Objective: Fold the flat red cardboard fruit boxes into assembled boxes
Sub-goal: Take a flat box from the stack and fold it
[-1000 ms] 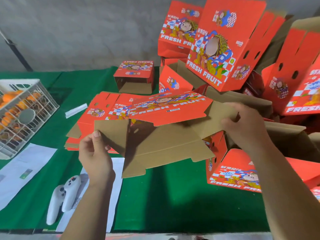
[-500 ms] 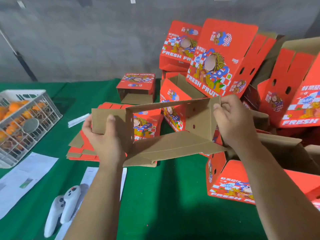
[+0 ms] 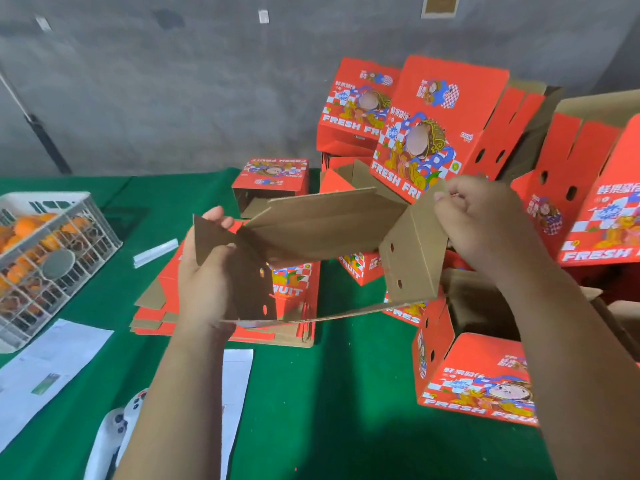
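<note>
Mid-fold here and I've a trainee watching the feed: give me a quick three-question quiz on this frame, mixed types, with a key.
1. True or false: the box being folded rests flat on the green table.
2. What does the left hand hold?
A. the white crate
B. the box's left end flap
C. a sheet of paper
3. Fill in: the white crate holds ___ fruit.

Key: 1 false, both hands hold it up, the right hand gripping its right end panel. 2 B. 3 orange.
</note>
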### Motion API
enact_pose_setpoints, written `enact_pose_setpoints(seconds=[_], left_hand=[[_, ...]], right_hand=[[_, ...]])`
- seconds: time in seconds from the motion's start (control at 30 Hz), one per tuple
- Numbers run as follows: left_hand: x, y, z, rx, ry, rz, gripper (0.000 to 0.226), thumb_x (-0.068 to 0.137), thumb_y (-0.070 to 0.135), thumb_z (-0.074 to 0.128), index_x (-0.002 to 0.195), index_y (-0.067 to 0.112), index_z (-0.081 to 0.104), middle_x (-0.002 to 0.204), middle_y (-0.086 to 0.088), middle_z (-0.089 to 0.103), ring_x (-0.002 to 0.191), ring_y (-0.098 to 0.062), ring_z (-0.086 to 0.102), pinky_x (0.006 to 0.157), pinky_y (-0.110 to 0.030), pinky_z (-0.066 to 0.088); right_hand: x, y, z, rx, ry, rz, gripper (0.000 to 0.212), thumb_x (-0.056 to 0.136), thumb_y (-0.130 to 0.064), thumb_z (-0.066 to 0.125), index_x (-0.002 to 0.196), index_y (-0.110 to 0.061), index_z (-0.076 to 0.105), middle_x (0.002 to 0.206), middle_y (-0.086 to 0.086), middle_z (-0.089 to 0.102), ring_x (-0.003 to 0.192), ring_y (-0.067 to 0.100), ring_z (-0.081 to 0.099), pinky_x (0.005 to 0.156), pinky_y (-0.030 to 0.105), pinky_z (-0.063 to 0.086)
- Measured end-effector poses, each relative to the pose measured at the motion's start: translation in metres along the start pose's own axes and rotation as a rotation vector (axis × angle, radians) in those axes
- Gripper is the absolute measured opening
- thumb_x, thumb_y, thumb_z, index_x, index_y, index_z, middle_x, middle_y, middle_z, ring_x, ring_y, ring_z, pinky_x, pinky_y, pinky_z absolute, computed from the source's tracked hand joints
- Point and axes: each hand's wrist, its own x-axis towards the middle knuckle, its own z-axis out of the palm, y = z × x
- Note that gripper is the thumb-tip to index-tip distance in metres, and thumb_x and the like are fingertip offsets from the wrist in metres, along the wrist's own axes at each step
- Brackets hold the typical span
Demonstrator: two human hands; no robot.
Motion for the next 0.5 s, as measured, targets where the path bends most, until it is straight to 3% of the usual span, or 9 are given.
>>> enact_pose_setpoints(seconds=[0.1,0.17,0.23,0.3,0.4,0.43,0.5], left_hand=[[0.013,0.007,0.011,-0.114,0.071,-0.134,0.044,0.096,-0.011,0.046,0.111,0.022,0.070,0.102,0.002,0.070,0.071,-0.010,0.065,0.066,-0.021,0.051],[0.020,0.005,0.017,-0.047,0.048,-0.212,0.041,0.098,-0.010,0.044,0.105,0.023,0.067,0.093,0.002,0.067,0.062,-0.011,0.057,0.056,-0.017,0.045],[0.016,-0.005,0.023,0.021,0.031,-0.260,0.041,0.098,-0.010,0.041,0.103,0.023,0.065,0.090,0.003,0.064,0.061,-0.011,0.051,0.051,-0.017,0.040],[0.008,-0.016,0.028,0.027,0.039,-0.299,0.044,0.097,-0.009,0.040,0.113,0.022,0.066,0.098,0.004,0.068,0.059,-0.010,0.059,0.053,-0.016,0.044],[-0.001,-0.026,0.033,0.048,0.009,-0.320,0.042,0.089,0.000,0.051,0.117,0.025,0.069,0.115,0.006,0.074,0.083,-0.008,0.074,0.070,-0.022,0.057],[-0.004,-0.029,0.036,0.042,0.000,-0.321,0.043,0.084,0.004,0.053,0.117,0.026,0.069,0.118,0.006,0.074,0.093,-0.012,0.073,0.079,-0.026,0.057],[-0.007,-0.031,0.043,0.010,0.007,-0.320,0.045,0.086,0.005,0.052,0.122,0.028,0.067,0.120,0.006,0.073,0.099,-0.013,0.071,0.077,-0.026,0.056]], right_hand=[[0.005,0.007,0.000,-0.096,-0.085,-0.058,0.042,0.099,-0.014,0.055,0.063,-0.004,0.036,0.056,0.012,0.034,0.056,0.029,0.034,0.053,0.036,0.024],[0.007,0.014,0.006,-0.156,-0.148,-0.034,0.045,0.100,-0.020,0.054,0.061,-0.005,0.036,0.053,0.008,0.034,0.053,0.024,0.033,0.049,0.031,0.021],[0.001,0.026,0.020,-0.165,-0.215,0.061,0.045,0.100,-0.024,0.056,0.062,-0.002,0.046,0.053,0.008,0.044,0.054,0.026,0.044,0.052,0.032,0.031],[-0.009,0.042,0.036,-0.076,-0.254,0.170,0.036,0.101,-0.028,0.060,0.079,-0.001,0.064,0.070,0.014,0.065,0.072,0.033,0.063,0.067,0.038,0.048],[-0.023,0.061,0.047,0.101,-0.265,0.385,0.033,0.097,-0.037,0.065,0.124,-0.018,0.069,0.112,0.006,0.074,0.101,0.025,0.069,0.095,0.042,0.052],[-0.026,0.067,0.045,0.130,-0.249,0.428,0.034,0.095,-0.038,0.063,0.128,-0.027,0.066,0.116,0.001,0.072,0.102,0.021,0.067,0.095,0.040,0.050],[-0.032,0.082,0.036,0.161,-0.187,0.465,0.031,0.094,-0.034,0.058,0.124,-0.035,0.063,0.118,-0.004,0.068,0.104,0.016,0.064,0.094,0.039,0.050]])
